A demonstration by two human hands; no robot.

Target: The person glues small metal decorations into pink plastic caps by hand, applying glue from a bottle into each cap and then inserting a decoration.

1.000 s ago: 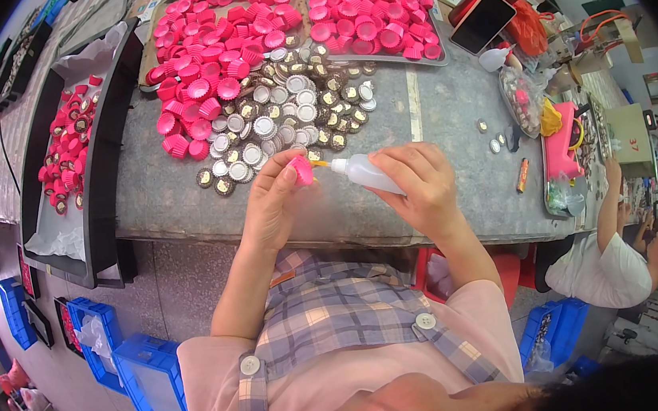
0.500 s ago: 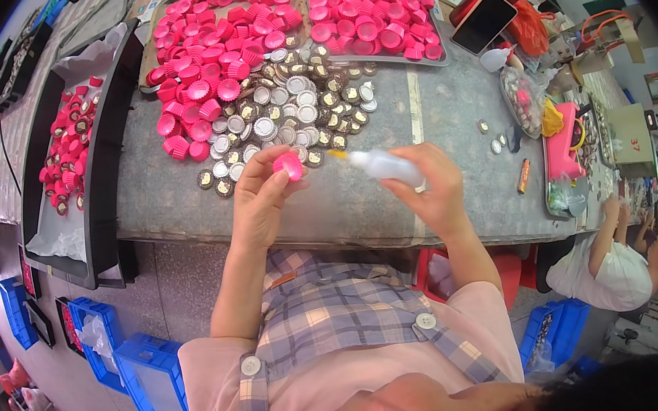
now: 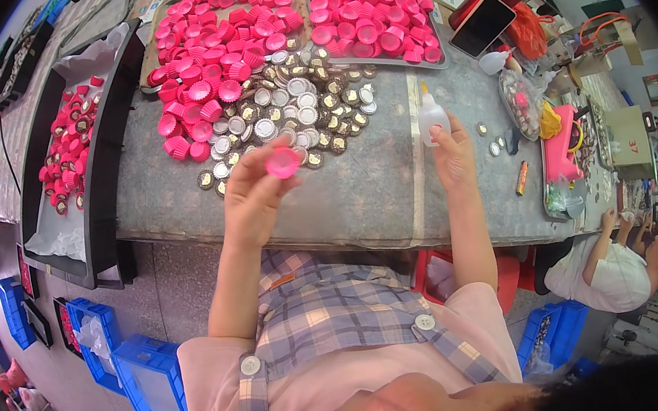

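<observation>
The left hand [image 3: 256, 187] pinched a pink cup [image 3: 283, 163] over the counter [image 3: 345, 208], near the discs [image 3: 305, 112]; the right hand [image 3: 454, 152] gripped a bottle [image 3: 432, 119]. The step seemed to be working on the cup, bottle held clear; the next move likely called for a steady pinch.

Red two-digit number [image 3: 633, 146]; stands on beige box [image 3: 624, 128]

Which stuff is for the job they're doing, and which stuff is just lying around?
Probably for the job:
pink cup in the left hand
white squeeze bottle in the right hand
heaped pink cups
pile of round brown-and-silver pieces
black tray of filled pink cups

Probably just lying about:
dark-screened device
orange plastic bag
small orange stick
</observation>
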